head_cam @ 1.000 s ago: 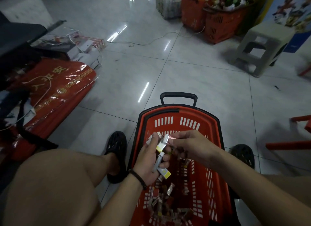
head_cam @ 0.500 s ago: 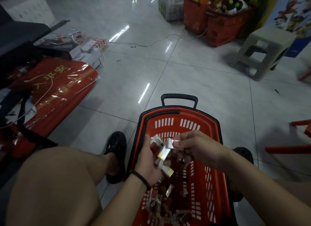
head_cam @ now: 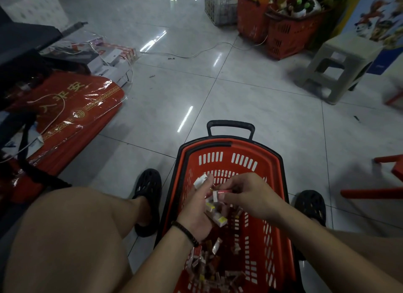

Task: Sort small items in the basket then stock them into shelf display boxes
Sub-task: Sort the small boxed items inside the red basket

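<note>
Your left grip [head_cam: 196, 212] is curled round a handful of small packets [head_cam: 214, 214], white and yellow ends sticking out past the fingers. Your right grip [head_cam: 248, 196] sits just beside it, almost touching, and pinches a single packet [head_cam: 220, 193] with a red-and-white face between thumb and fingertips, right against the bunch in the left. Both grips hang over the middle of the red basket [head_cam: 229, 143], whose black handle [head_cam: 230, 124] stands up beyond them. Below and behind your left wrist, the loose packets [head_cam: 209, 266] lie heaped in the near end of the basket floor. A black beaded band [head_cam: 186, 232] circles that wrist. The basket stands on the tiled floor [head_cam: 239, 96] between your two black sandals [head_cam: 148, 190]. Well off to the left of the grips lies a red plastic-wrapped bag [head_cam: 72, 109]; far ahead on the right are a pale stool [head_cam: 340, 65] and more red baskets with bottles [head_cam: 290, 35].
</note>
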`<action>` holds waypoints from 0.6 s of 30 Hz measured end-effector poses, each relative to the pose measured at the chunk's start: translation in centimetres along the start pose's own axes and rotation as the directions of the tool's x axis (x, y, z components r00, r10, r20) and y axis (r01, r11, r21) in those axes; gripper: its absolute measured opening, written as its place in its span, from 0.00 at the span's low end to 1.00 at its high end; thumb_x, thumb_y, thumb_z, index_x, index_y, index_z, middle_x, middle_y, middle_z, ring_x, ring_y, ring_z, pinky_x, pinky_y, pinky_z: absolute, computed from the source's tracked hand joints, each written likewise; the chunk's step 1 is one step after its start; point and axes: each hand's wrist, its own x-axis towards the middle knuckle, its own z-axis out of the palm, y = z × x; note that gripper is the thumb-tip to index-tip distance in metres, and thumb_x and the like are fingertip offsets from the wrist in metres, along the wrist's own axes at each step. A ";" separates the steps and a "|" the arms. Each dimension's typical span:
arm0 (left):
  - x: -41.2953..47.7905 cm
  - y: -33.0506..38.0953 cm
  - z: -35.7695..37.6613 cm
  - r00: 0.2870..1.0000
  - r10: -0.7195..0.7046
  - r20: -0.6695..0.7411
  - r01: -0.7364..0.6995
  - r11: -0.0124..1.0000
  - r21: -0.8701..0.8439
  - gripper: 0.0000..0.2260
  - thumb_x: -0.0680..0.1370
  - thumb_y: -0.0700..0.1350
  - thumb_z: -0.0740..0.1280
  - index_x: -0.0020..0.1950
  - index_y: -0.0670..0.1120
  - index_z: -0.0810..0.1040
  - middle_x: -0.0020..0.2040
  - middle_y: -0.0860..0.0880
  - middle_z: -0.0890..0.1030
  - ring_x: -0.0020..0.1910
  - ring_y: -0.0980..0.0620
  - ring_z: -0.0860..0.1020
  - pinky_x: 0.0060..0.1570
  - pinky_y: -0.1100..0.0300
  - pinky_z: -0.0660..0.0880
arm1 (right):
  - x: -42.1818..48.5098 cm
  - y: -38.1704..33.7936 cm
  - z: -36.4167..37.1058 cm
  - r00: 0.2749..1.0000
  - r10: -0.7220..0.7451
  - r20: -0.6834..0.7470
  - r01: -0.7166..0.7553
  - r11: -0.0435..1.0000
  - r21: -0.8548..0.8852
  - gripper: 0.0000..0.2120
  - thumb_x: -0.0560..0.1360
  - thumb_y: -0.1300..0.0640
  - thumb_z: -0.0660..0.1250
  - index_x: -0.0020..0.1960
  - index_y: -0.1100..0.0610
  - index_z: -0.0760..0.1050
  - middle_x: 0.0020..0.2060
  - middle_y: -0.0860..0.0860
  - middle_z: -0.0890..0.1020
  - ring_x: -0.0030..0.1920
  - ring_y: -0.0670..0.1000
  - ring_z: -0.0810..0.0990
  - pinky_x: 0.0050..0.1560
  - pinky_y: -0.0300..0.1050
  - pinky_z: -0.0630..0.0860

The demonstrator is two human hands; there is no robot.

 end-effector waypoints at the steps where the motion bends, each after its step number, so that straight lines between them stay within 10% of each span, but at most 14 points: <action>1: 0.2 -0.2 -0.1 1.000 -0.014 -0.003 0.014 1.000 0.006 0.31 0.78 0.63 0.72 0.73 0.43 0.77 0.60 0.40 0.83 0.44 0.48 0.84 0.39 0.57 0.81 | 0.0 -0.1 -0.4 1.000 0.006 -0.018 -0.005 0.999 0.035 0.02 0.79 0.54 0.76 0.48 0.51 0.86 0.43 0.47 0.88 0.45 0.46 0.87 0.51 0.45 0.81; 7: -0.1 -0.4 0.3 0.999 -0.031 0.009 0.032 0.999 -0.029 0.26 0.80 0.56 0.69 0.73 0.43 0.77 0.49 0.43 0.83 0.35 0.52 0.77 0.25 0.64 0.69 | 0.5 -0.3 -1.3 0.984 0.049 -0.170 0.007 0.949 0.315 0.04 0.79 0.61 0.75 0.52 0.62 0.83 0.43 0.56 0.89 0.46 0.58 0.89 0.49 0.54 0.84; 18: -1.1 0.4 0.3 0.990 -0.082 0.113 0.071 0.993 0.096 0.27 0.82 0.61 0.65 0.72 0.43 0.77 0.50 0.43 0.81 0.38 0.50 0.77 0.28 0.63 0.65 | 1.1 0.0 0.1 0.969 0.079 -0.236 0.000 0.948 0.318 0.09 0.75 0.60 0.79 0.50 0.62 0.81 0.40 0.56 0.87 0.39 0.55 0.87 0.42 0.47 0.84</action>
